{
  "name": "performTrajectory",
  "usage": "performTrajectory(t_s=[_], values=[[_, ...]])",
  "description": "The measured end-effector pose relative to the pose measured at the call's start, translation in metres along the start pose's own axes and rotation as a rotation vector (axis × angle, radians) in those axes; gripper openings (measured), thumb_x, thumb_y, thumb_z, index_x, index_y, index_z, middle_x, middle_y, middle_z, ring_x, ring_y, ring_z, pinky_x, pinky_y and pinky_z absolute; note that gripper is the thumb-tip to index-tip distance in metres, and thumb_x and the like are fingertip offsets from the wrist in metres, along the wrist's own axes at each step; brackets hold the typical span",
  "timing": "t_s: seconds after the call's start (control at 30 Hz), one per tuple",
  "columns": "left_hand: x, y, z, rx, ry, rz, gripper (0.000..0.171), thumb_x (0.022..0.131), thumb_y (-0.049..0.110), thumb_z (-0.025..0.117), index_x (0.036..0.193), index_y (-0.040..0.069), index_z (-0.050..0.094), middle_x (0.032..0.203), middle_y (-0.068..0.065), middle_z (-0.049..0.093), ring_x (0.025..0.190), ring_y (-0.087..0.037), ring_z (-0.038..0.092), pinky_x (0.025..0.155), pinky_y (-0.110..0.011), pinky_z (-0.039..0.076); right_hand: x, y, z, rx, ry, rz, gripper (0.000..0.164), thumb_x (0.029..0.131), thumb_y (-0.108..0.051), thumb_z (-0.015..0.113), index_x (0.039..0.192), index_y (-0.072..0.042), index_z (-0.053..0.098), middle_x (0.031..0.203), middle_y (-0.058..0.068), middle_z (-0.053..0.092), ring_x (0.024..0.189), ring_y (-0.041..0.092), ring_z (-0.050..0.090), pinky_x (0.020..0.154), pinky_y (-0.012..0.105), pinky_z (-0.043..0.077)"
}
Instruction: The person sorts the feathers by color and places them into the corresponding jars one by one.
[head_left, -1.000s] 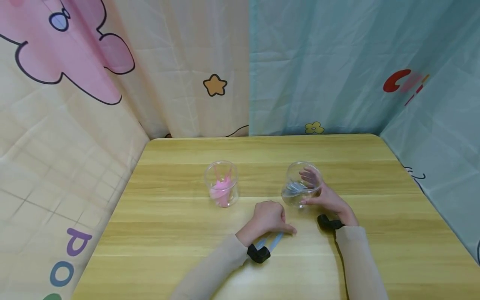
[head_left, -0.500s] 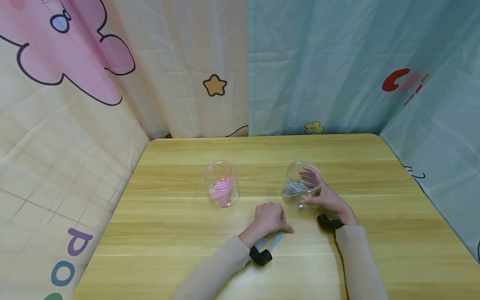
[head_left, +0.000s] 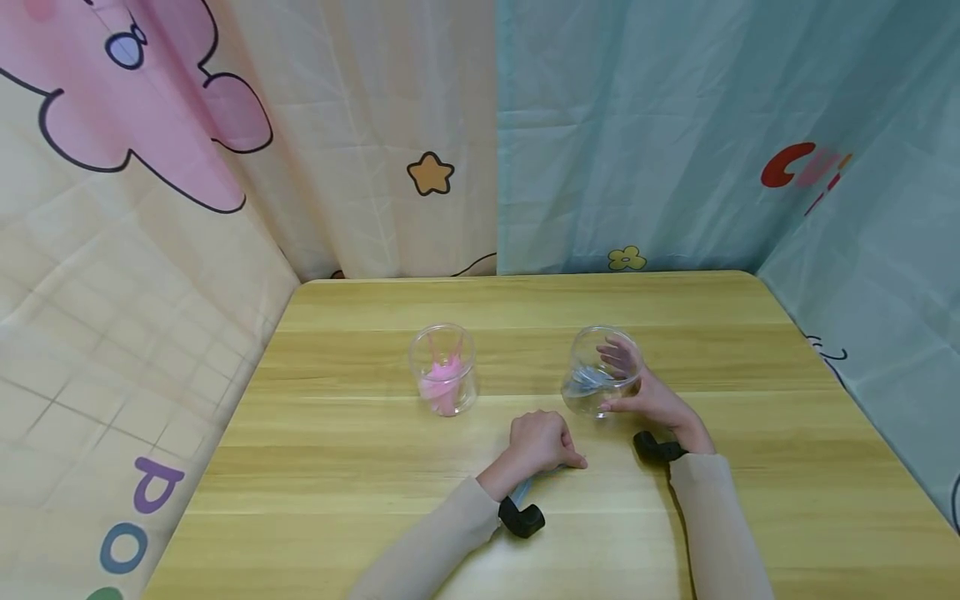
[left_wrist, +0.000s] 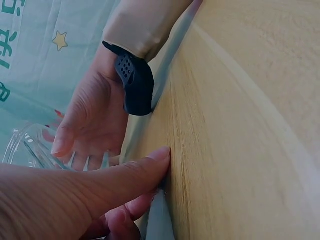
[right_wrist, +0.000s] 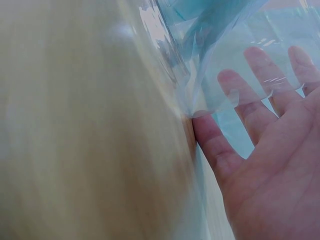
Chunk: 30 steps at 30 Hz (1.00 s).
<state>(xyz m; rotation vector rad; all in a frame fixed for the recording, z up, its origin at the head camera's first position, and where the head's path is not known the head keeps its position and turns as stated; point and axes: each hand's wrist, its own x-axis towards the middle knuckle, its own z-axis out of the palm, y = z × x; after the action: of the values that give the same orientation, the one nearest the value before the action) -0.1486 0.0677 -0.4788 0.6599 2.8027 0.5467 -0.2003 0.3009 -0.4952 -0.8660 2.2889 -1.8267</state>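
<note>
In the head view, my left hand (head_left: 542,442) is low over the table at the middle front. Its thumb and fingers pinch a flat, translucent pale blue plastic piece (left_wrist: 159,217), whose far end is hidden by the hand. My right hand (head_left: 656,396) is around the right side of a clear plastic cup (head_left: 573,367), thumb in front and fingers behind. Several translucent blue plastic pieces (head_left: 588,379) lie inside that cup. Spread fingertips (right_wrist: 230,80) show through its clear wall in the right wrist view.
A second clear cup (head_left: 465,392), to the left, contains several pink plastic pieces (head_left: 444,379). Both cups stand on the wooden table (head_left: 360,467). Printed curtains (head_left: 360,125) enclose the back and sides. Each wrist wears a black camera mount (head_left: 522,518).
My left hand has lowered slightly, and the pinched blue piece has turned, so less of it shows below the thumb. My right hand and both cups keep their places.
</note>
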Motion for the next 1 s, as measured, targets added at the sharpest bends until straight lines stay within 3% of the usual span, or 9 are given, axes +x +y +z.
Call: performTrajectory(t_s=[0.17, 0.33, 0.6, 0.7, 0.87, 1.0], values=[[-0.002, 0.002, 0.0, 0.002, -0.005, 0.011, 0.03, 0.068, 0.05, 0.081, 0.054, 0.031, 0.063, 0.057, 0.019, 0.05, 0.054, -0.004, 0.045, 0.046, -0.024, 0.035, -0.001, 0.001, 0.001, 0.007, 0.002, 0.002, 0.1, 0.074, 0.013, 0.074, 0.147, -0.001, 0.006, 0.146, 0.031, 0.019, 0.133, 0.051, 0.016, 0.101, 0.068, 0.012], [-0.003, 0.004, 0.0, 0.031, -0.001, 0.063, 0.027, 0.072, 0.046, 0.079, 0.055, 0.03, 0.065, 0.056, 0.02, 0.05, 0.053, -0.002, 0.045, 0.044, -0.023, 0.035, -0.002, 0.002, 0.0, 0.004, 0.002, 0.011, 0.101, 0.074, 0.012, 0.074, 0.147, -0.001, 0.006, 0.147, 0.03, 0.018, 0.133, 0.049, 0.017, 0.102, 0.067, 0.013], [-0.002, 0.003, 0.0, 0.037, 0.032, 0.146, 0.024, 0.076, 0.04, 0.076, 0.056, 0.031, 0.066, 0.056, 0.021, 0.05, 0.053, 0.0, 0.045, 0.044, -0.022, 0.034, -0.001, 0.003, -0.001, -0.001, -0.004, -0.002, 0.102, 0.074, 0.009, 0.076, 0.147, -0.002, 0.005, 0.146, 0.031, 0.019, 0.132, 0.05, 0.017, 0.101, 0.066, 0.014], [-0.001, 0.002, -0.001, 0.015, 0.076, 0.169, 0.023, 0.076, 0.041, 0.076, 0.058, 0.031, 0.066, 0.055, 0.021, 0.05, 0.051, 0.0, 0.044, 0.043, -0.02, 0.034, -0.001, 0.004, -0.001, -0.001, -0.008, -0.003, 0.102, 0.074, 0.009, 0.075, 0.147, 0.0, 0.004, 0.146, 0.031, 0.019, 0.132, 0.051, 0.017, 0.101, 0.066, 0.014], [0.001, 0.001, -0.012, -0.067, 0.134, 0.189, 0.02, 0.077, 0.044, 0.076, 0.064, 0.03, 0.069, 0.057, 0.022, 0.051, 0.05, 0.002, 0.044, 0.043, -0.019, 0.035, 0.0, 0.004, -0.001, -0.008, -0.005, -0.005, 0.102, 0.074, 0.011, 0.074, 0.147, -0.001, 0.005, 0.146, 0.029, 0.02, 0.132, 0.051, 0.017, 0.101, 0.066, 0.014], [0.004, 0.002, -0.028, -0.256, 0.097, 0.22, 0.02, 0.08, 0.044, 0.074, 0.07, 0.027, 0.071, 0.058, 0.021, 0.053, 0.051, 0.002, 0.046, 0.046, -0.018, 0.037, 0.0, 0.003, 0.0, -0.014, -0.002, -0.007, 0.102, 0.074, 0.011, 0.074, 0.148, -0.003, 0.005, 0.146, 0.029, 0.02, 0.132, 0.051, 0.018, 0.101, 0.067, 0.015]])
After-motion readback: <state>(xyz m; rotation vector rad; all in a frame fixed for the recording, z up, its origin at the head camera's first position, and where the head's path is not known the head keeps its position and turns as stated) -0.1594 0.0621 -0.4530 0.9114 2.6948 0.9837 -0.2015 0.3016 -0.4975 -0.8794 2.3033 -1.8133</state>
